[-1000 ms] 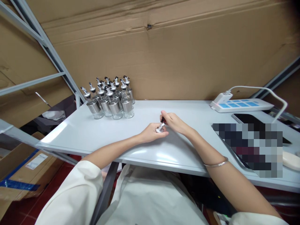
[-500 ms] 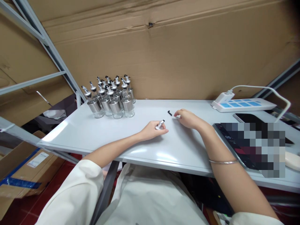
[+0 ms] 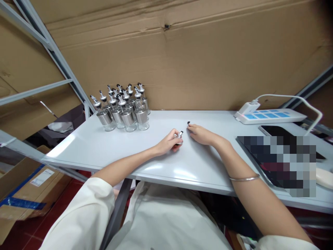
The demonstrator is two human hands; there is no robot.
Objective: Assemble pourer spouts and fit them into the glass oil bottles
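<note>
My left hand [image 3: 169, 142] is closed around a silver pourer spout [image 3: 180, 134], its dark tip pointing up and its lower part hidden by the fingers. To its right, my right hand [image 3: 201, 134] reaches over the table with its fingertips closed on a small black piece [image 3: 188, 123]. Only the end of that piece shows past the fingers. Glass oil bottles [image 3: 129, 119] with steel bands stand in a group at the left, several of them, each topped by a silver pourer with a black flap.
The white table [image 3: 166, 173] backs onto a cardboard wall [image 3: 182, 62]. On the right are a power strip [image 3: 273, 116] with a plugged-in white cable, a phone [image 3: 274, 130] and a blurred-out device [image 3: 278, 163]. A metal rack [image 3: 62, 69] rises at the left.
My right hand has moved left onto the black piece, which lay on the table before. My left hand has turned, bringing the spout more upright.
</note>
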